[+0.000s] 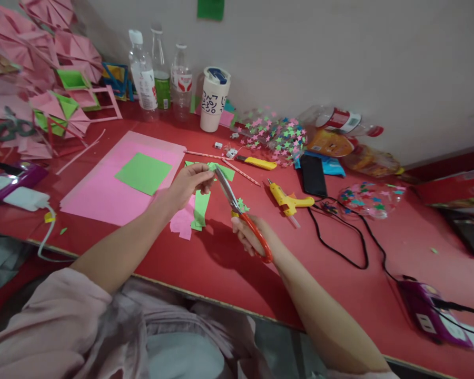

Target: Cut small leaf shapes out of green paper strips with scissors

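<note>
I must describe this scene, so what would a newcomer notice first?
First, probably the red-handled scissors in the right hand, over the middle of the red table. Next, the folded pink paper shapes at the upper left, and the yellow glue gun lying right of the scissors.

Right hand (249, 235) holds red-handled scissors (229, 193) near the left hand (191, 184); 3 clear bottles (144, 84) stand behind.

Red-handled scissors (234, 203) slant with their silvery blades toward eleven o'clock; just beside the tips, toward nine o'clock, shows some green paper (211, 166).
</note>
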`<state>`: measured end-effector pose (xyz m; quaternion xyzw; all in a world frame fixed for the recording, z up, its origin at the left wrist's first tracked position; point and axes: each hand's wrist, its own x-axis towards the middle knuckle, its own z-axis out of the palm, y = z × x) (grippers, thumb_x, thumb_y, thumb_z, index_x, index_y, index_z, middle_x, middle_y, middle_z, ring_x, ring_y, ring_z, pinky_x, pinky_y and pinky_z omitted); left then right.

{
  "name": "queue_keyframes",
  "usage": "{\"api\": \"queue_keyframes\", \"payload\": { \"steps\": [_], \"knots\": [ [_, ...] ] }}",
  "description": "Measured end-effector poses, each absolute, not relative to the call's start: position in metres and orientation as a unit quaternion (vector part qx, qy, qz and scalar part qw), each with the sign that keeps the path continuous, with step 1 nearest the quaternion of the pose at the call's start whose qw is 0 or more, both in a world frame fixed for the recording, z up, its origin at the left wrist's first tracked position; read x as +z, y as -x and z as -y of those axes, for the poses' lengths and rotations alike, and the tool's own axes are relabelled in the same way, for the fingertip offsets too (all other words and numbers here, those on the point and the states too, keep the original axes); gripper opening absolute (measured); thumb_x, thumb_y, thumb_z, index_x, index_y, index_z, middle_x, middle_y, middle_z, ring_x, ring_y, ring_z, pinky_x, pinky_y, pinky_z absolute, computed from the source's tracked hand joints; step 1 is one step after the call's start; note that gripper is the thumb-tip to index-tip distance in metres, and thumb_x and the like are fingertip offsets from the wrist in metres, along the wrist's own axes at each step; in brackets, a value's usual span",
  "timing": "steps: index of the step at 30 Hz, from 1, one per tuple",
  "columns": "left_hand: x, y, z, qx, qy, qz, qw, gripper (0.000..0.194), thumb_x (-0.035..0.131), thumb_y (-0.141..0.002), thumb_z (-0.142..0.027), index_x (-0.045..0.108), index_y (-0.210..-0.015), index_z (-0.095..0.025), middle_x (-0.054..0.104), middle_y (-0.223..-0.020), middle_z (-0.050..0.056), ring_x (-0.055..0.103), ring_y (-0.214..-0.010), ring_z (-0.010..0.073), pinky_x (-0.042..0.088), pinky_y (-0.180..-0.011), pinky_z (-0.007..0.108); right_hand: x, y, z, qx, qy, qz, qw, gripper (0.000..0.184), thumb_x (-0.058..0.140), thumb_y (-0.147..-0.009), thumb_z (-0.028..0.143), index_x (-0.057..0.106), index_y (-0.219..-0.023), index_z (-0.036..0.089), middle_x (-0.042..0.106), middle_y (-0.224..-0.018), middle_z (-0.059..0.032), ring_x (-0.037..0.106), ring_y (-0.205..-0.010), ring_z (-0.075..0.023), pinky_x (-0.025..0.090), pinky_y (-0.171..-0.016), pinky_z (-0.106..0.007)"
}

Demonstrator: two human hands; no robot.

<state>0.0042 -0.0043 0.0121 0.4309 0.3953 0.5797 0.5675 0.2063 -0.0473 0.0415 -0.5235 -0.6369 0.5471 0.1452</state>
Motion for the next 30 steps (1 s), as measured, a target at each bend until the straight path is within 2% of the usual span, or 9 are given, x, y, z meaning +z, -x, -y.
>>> {"api": "queue_keyframes", "payload": {
  "steps": [10,23,30],
  "knots": [
    [0.015,-0.007,0.006,0.633,-0.406,-0.389,0.532,0.006,0.057,-0.074,-0.018,0.054,-0.068,-0.017,0.058,-0.055,-0.004,0.049,-0.044,0.0032,0.039,-0.045,0.017,0.037,-0.205,0.048,0.532,0.532,0.644,0.136,0.036,0.05,-0.079,0.052,0.042,-0.066,0.02,0.038,-0.037,0.0095,0.037,-0.027,-0.0065,0.033,-0.033,-0.02],
    [0.015,-0.006,0.005,0.634,-0.408,-0.4,0.521,0.008,0.055,-0.072,-0.015,0.052,-0.066,-0.018,0.055,-0.053,-0.005,0.048,-0.043,0.0032,0.038,-0.044,0.017,0.037,-0.207,0.049,0.535,0.526,0.649,0.129,0.038,0.048,-0.08,0.055,0.043,-0.065,0.02,0.037,-0.038,0.0086,0.035,-0.027,-0.0066,0.031,-0.03,-0.02],
    [0.015,-0.005,0.005,0.644,-0.417,-0.392,0.507,0.007,0.054,-0.072,-0.016,0.053,-0.065,-0.018,0.053,-0.052,-0.005,0.049,-0.047,0.0043,0.039,-0.048,0.018,0.031,-0.207,0.05,0.548,0.506,0.648,0.153,0.042,0.047,-0.078,0.061,0.043,-0.067,0.02,0.036,-0.04,0.0089,0.033,-0.028,-0.0055,0.031,-0.03,-0.02]
  ]
}}
